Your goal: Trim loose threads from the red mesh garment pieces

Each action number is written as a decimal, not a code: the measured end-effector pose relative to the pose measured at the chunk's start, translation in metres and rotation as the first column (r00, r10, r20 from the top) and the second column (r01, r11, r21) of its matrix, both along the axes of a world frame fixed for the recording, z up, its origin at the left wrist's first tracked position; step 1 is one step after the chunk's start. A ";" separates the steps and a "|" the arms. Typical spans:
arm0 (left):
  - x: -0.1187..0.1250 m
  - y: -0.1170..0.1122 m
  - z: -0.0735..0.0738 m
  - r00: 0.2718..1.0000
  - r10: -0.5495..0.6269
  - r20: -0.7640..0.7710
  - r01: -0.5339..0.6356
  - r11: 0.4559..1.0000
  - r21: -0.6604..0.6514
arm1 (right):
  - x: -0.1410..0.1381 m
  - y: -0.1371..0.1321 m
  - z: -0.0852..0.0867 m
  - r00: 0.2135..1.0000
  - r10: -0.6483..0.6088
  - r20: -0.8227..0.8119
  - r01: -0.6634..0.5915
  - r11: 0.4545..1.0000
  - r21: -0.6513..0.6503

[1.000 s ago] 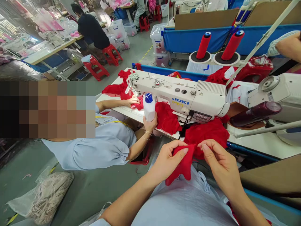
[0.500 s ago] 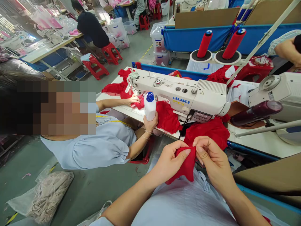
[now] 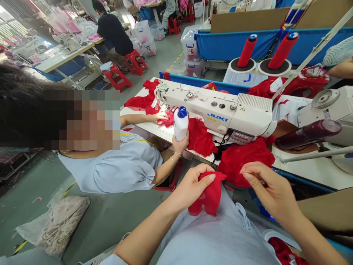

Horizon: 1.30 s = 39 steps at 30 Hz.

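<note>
My left hand (image 3: 190, 186) pinches a small piece of red fabric (image 3: 208, 198) between thumb and fingers, and its lower part hangs loose over my lap. My right hand (image 3: 268, 186) is apart from the fabric, off to its right. Its thumb and fingertips are pressed together; whatever they may hold is too small to make out. Just beyond both hands a heap of red fabric (image 3: 245, 160) hangs over the edge of the sewing table. A white sewing machine (image 3: 212, 106) stands behind it.
At the left sits a co-worker (image 3: 110, 169), one hand on a white bottle with a blue cap (image 3: 181, 125), the other on red fabric at the needle. Two red thread cones (image 3: 284, 51) stand above the machine. A dark red bottle (image 3: 309, 134) lies at the right, near a cardboard panel (image 3: 328, 209).
My right hand has come away from the red fabric and moved right. My left hand keeps its pinch on the fabric and has shifted slightly left. The view has turned slightly.
</note>
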State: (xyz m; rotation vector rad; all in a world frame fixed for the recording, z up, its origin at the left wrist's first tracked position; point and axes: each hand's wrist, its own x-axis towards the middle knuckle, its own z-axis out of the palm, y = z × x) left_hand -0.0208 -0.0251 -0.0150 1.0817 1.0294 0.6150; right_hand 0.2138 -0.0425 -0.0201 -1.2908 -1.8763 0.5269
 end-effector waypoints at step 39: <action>0.015 0.007 -0.013 0.995 0.022 0.099 -0.030 0.997 0.077 | -0.054 -0.004 -0.001 0.987 -0.091 -0.133 0.104 0.990 0.093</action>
